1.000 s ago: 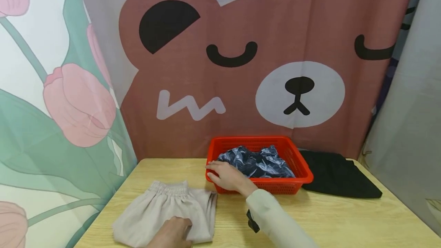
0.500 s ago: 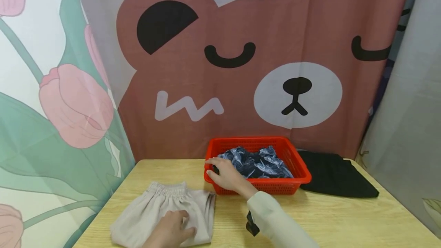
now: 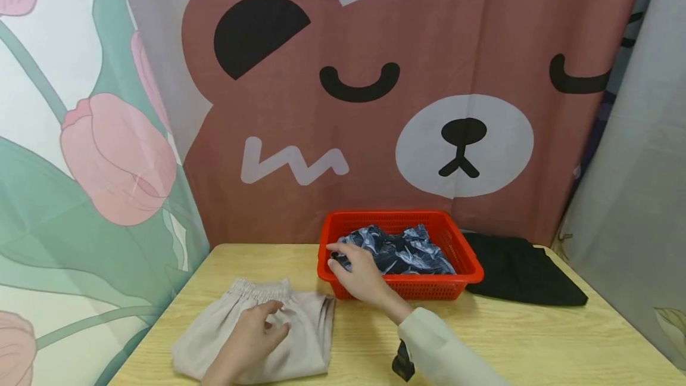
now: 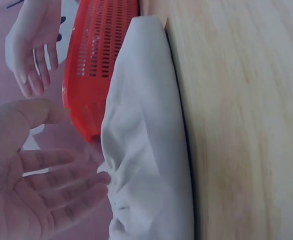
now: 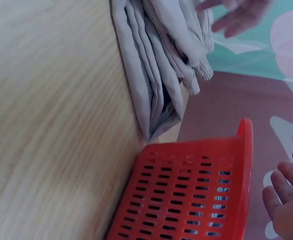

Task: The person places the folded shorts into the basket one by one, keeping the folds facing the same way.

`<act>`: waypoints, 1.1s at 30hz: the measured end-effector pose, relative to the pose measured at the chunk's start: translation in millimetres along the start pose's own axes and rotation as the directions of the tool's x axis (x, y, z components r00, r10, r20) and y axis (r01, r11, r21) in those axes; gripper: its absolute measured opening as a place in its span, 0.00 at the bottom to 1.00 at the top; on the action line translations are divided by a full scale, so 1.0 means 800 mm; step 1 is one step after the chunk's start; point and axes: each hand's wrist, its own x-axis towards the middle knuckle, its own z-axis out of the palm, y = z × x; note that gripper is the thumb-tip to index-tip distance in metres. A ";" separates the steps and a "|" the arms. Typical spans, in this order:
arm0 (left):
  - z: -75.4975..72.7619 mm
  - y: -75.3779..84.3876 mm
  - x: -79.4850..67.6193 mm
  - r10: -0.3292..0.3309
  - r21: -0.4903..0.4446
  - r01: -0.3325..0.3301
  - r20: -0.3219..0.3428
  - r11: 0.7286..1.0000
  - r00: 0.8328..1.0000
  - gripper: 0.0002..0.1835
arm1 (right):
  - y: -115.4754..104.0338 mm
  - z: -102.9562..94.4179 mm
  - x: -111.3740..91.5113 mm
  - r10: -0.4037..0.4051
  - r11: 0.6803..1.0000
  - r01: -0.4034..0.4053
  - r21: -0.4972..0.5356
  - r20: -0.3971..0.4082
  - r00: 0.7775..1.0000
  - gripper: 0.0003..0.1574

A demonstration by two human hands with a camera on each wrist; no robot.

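Note:
My left hand (image 3: 249, 338) hangs over a folded beige garment with a gathered elastic waistband (image 3: 305, 338), its fingers loosely bent around nothing. In the left wrist view the fingers (image 4: 56, 180) are spread beside the garment. Above the near left part of a red plastic basket (image 3: 423, 286) is my right hand (image 3: 361, 273), holding nothing, with its fingers parted. A dark blue and white patterned cloth (image 3: 402, 252) lies crumpled inside the basket, partly behind that hand. The right wrist view has the right hand (image 5: 291, 200) apart from the basket's rim.
Black folded cloth (image 3: 525, 270) lies right of the basket on the light wooden table (image 3: 482, 344). A bear-printed curtain (image 3: 300, 219) hangs directly behind the table, with a tulip-printed one (image 3: 115, 159) on the left. A dark object (image 3: 403, 363) shows below the right sleeve.
My left hand has risen off the beige garment and moved forward over it. My right hand has lifted from the basket's left rim and shifted slightly right. The basket and clothes keep their places.

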 end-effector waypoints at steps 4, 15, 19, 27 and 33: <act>-0.007 -0.006 -0.001 -0.003 0.010 0.005 -0.121 1.000 0.993 0.18 | -0.008 0.000 -0.009 0.029 0.997 -0.025 0.072 -0.065 0.997 0.21; -0.039 -0.037 -0.005 -0.019 0.045 0.035 -0.317 0.998 0.948 0.17 | -0.026 0.000 -0.033 0.175 0.963 -0.120 0.241 -0.221 0.959 0.17; -0.053 -0.051 -0.011 -0.027 0.054 0.049 -0.356 0.997 0.934 0.18 | -0.024 0.003 -0.043 0.222 0.952 -0.163 0.261 -0.218 0.950 0.17; -0.071 -0.078 -0.018 -0.083 0.056 0.110 -0.360 0.992 0.929 0.21 | -0.023 0.000 -0.063 0.302 0.933 -0.247 0.261 -0.199 0.932 0.17; -0.082 -0.093 -0.024 -0.207 0.025 0.223 -0.283 0.974 0.937 0.24 | -0.017 0.006 -0.079 0.331 0.915 -0.281 0.290 -0.139 0.933 0.18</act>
